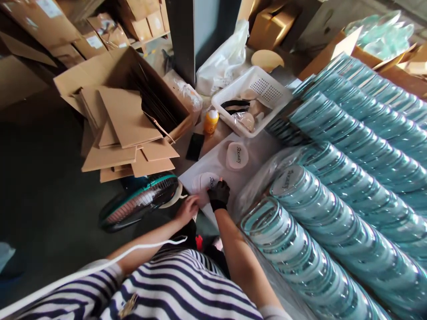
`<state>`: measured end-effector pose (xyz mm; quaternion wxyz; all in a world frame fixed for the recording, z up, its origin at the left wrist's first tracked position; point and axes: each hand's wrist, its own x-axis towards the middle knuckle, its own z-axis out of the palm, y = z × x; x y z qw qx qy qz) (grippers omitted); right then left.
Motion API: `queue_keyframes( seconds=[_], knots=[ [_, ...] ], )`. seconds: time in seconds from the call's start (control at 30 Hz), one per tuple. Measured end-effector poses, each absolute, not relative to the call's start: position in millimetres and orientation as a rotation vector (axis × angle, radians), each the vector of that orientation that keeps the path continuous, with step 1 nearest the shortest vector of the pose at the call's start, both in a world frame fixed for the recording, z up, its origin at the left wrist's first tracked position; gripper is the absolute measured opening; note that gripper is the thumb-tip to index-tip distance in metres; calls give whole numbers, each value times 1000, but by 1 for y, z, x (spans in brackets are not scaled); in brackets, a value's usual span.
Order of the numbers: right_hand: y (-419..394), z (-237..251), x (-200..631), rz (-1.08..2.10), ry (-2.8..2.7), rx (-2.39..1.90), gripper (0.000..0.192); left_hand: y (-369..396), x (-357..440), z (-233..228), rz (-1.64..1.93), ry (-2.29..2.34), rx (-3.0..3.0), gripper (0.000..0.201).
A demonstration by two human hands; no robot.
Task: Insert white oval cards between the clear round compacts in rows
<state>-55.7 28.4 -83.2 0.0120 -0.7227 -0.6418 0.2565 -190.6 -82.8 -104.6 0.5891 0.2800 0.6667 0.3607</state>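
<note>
A rounded, pale oval piece with dark lettering (202,181) lies on a white work surface (253,141). My right hand (220,194), in a black glove with bare fingertips, rests at its right edge with the fingers curled. What those fingertips pinch, if anything, is hidden. At the near left edge of the surface is my bare left hand (188,209), its fingers reaching toward the piece. They look stretched out and slightly blurred, with nothing visible in them. Farther back sits a second pale piece, lettered "beauty" (237,156), apart from both hands.
Long stacks of bluish clear discs (320,222) fill the right side. A white basket (273,100) with assorted items stands behind, beside a yellow bottle (211,122) and a black phone-like slab (195,147). Left are a cardboard box (90,66) of flat sheets and a fan (140,202).
</note>
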Motion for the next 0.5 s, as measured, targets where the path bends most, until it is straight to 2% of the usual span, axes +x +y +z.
queue_keyframes(
  seconds=[0.07,0.3,0.5],
  knots=[
    [19,-83,-58,841,-2021,-2248,75,-90,-196,-109,829,1580,390,28],
    [-8,-74,-63,1127,-2002,-2106,67,-84,-207,-108,676,1394,18,29],
    [-8,-58,-47,1358,-1592,-2042,38,-80,-199,-80,840,1258,16,44]
  ],
)
